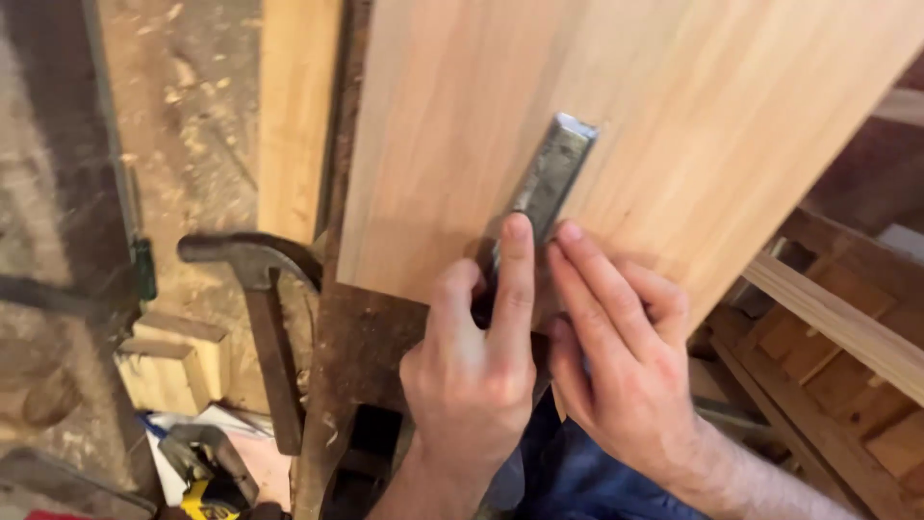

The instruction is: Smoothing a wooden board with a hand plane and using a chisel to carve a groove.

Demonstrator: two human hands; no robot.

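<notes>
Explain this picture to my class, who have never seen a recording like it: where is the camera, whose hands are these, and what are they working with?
The camera sits on the person's head and looks down, so both bare hands belong to the wearer; there is no machine. The left hand and right hand together press a flat metal chisel blade against a pale wooden board; the handle is hidden under the fingers. The board rests on a dark, worn workbench. To the left lies a claw hammer, beside small wood blocks and sawdust. On the right, lower down, wooden slats are stacked.
</notes>
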